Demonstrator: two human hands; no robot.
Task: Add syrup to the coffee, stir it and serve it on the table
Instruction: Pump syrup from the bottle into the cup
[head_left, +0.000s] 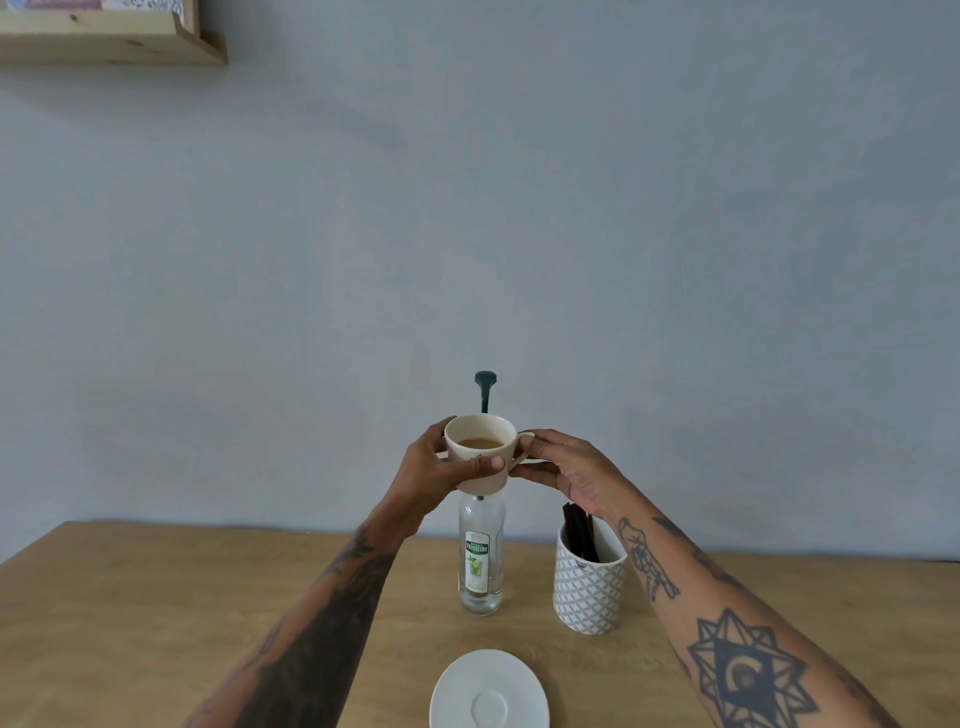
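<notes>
While both hands hold it up in the air above the table, the cream coffee cup (481, 453) sits level, light brown coffee showing inside, well clear of everything below. The left hand (441, 467) wraps round the cup's left wall, thumb pressed across the front; the right hand (563, 467) pinches the handle on the cup's right side between thumb and fingers. Straight below the cup, toward the far edge of the wooden table (156, 613), stands the clear syrup bottle (481, 558), upright, with a green and white label; its neck is hidden behind the cup, and only the dark pump head (485, 389) shows above the rim. Just beside the bottle on its right stands a patterned grey and white beaker (589, 582) holding dark stir sticks (579, 535), partly covered by the right wrist. At the near edge, under the cup's line, lies a white saucer (489, 691), bare, its lower part cut off by the frame. Open wood spreads to the left of the bottle and saucer. Both tattooed forearms run out of view below.
</notes>
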